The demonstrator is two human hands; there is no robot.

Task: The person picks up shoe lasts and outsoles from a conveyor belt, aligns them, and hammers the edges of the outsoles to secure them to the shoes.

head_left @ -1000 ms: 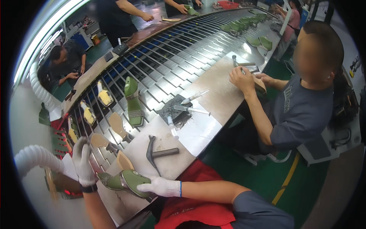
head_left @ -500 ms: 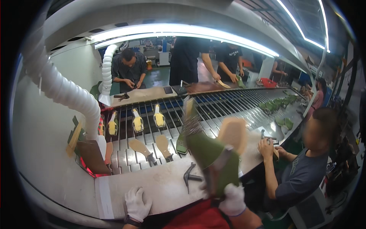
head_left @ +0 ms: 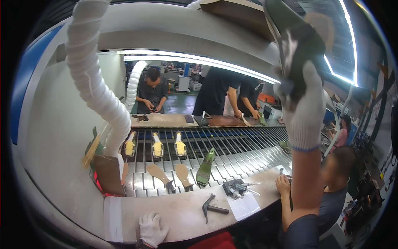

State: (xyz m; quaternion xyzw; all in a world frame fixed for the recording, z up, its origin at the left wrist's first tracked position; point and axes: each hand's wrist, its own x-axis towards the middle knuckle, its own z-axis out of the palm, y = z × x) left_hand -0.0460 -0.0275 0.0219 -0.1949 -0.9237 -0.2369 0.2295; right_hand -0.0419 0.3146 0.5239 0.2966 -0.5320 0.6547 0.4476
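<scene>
My right hand [head_left: 304,93], in a white knit glove, is raised high at the upper right. Its fingers are wrapped round a dark green shoe [head_left: 306,41], blurred by motion. A tan, sole-like shape [head_left: 323,31] shows faintly behind the shoe; whether it is attached I cannot tell. My left hand [head_left: 152,229], also gloved, rests on the near bench [head_left: 178,216] with fingers loosely spread and nothing in it. To its right lies a hammer [head_left: 217,210] with a dark handle. Another green shoe [head_left: 206,168] lies on the slatted metal conveyor, beside two tan soles [head_left: 182,175] [head_left: 158,174].
Yellow-and-white shoe pieces [head_left: 157,146] lie on the conveyor rods. A dark block with thin tools [head_left: 240,189] sits on white paper. A white flexible duct [head_left: 97,87] hangs at left. One person [head_left: 340,186] works close at right; others stand across the conveyor. A brown board [head_left: 236,14] lies overhead.
My right hand has lifted the green shoe from over the bench to high at the upper right, uncovering the block of thin tools. My left hand stays on the bench. The view has tilted up.
</scene>
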